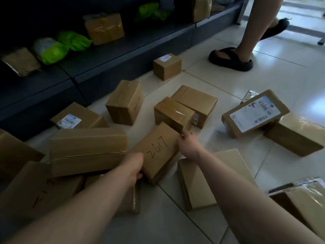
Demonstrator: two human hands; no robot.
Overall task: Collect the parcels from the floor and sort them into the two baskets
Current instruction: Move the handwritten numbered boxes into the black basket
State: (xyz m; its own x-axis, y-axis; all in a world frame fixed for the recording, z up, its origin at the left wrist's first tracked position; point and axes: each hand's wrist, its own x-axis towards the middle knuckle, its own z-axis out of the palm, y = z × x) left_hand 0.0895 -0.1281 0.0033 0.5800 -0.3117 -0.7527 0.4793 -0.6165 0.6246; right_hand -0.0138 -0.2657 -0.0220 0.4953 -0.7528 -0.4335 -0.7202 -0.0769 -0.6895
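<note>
From the head camera, our only view, we have both hands on the carton marked 2617, which lies tilted on the floor in the middle of the heap. Our left hand has its fingers curled round the near corner, and our right hand pinches the far edge with its fingertips only. We think that light right-hand pinch is the weak point: the carton could swivel or slip from it as we lift. The far edge touches the taped carton and the left side lies against the long carton, so a careless pull could drag or tip either of them. Another person's sandalled foot is planted near the spread, and a step our way could kick a parcel or meet our reach. Cartons also crowd our own position, so we could stumble when we turn. We see no basket, so the drop must be made towards a place outside this view. By our count about fourteen brown cartons lie on the tiles, but the lower left pile overlaps and the edges crop some, so we cannot be sure. The dark shelf holds three green bags and three brown parcels. There are two sandalled feet, two hands and no baskets.
</note>
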